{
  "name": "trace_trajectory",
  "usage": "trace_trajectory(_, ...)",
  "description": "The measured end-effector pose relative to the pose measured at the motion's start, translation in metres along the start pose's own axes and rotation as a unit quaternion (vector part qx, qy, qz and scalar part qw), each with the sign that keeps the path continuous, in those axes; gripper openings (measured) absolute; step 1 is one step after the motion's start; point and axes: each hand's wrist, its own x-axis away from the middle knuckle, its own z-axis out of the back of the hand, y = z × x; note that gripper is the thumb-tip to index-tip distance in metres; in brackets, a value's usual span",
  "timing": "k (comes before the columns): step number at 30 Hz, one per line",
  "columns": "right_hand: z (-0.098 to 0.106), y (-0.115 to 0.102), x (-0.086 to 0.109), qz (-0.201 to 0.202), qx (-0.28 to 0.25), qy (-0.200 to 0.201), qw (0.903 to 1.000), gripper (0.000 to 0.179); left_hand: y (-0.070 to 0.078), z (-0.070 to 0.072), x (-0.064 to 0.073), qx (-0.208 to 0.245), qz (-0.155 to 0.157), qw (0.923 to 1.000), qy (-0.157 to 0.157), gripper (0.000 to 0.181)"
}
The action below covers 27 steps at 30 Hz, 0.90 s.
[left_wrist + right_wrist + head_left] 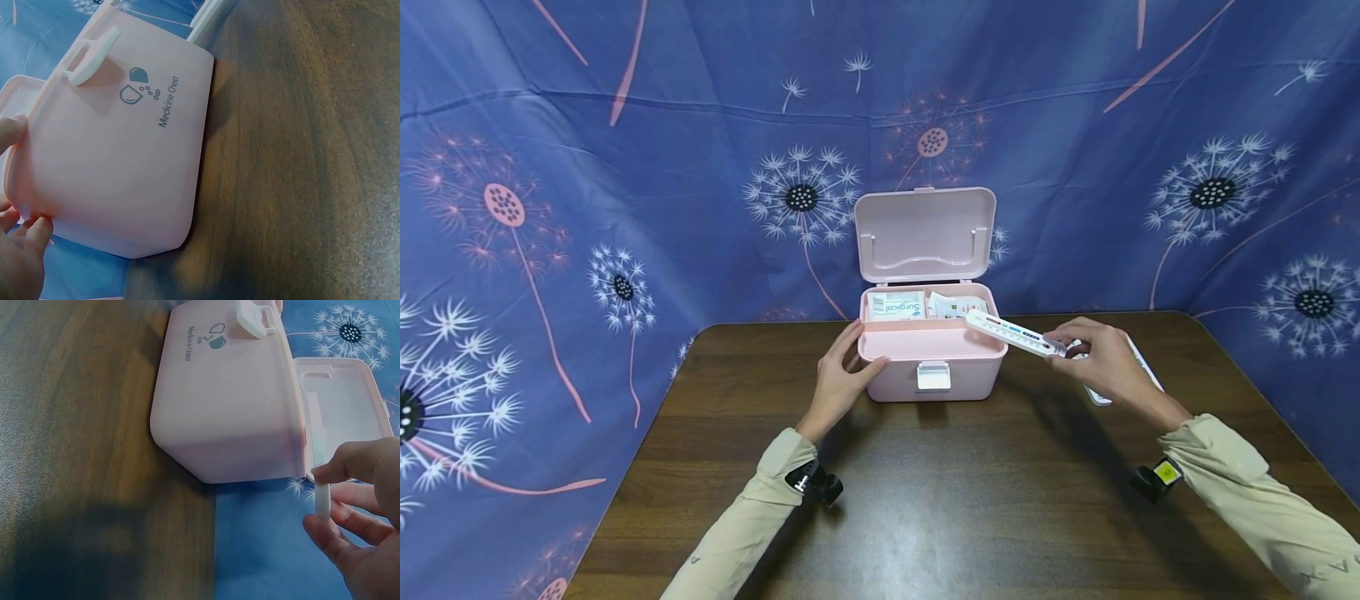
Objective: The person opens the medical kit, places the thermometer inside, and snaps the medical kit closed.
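A pink medicine chest [891,382] stands on the table with its lid [925,237] raised. My left hand [838,379] grips the chest's left rim, thumb over the front edge and fingers along the side. In my right hand [1105,358], thumb and fingers pinch one end of a long white thermometer-like strip [1011,333] with scale marks and coloured labels. Its far end reaches over the chest's right rim. Inside, the back compartment holds a packet marked Surgical [895,305] and another white packet [955,306]. The front compartment [910,343] shows its pink floor.
Partly hidden beneath my right hand, a white flat object [1144,363] lies on the dark wooden table [925,500]. The white latch [933,376] on the chest's front hangs unfastened. A blue dandelion-print cloth [700,167] hangs behind the table.
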Motion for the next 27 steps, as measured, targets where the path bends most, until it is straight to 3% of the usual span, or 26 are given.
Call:
trace_trajectory(19, -0.006, 0.002, -0.009, 0.018, 0.007, -0.016, 0.9997, 0.025, -0.003, 0.000, -0.001, -0.001, -0.001, 1.0000, 0.000, 0.068)
trace_trajectory(27, -0.007, 0.001, -0.013, -0.004, 0.001, -0.043, 0.9990, 0.027, -0.005, 0.000, -0.001, 0.010, -0.001, 1.0000, 0.001, 0.067)
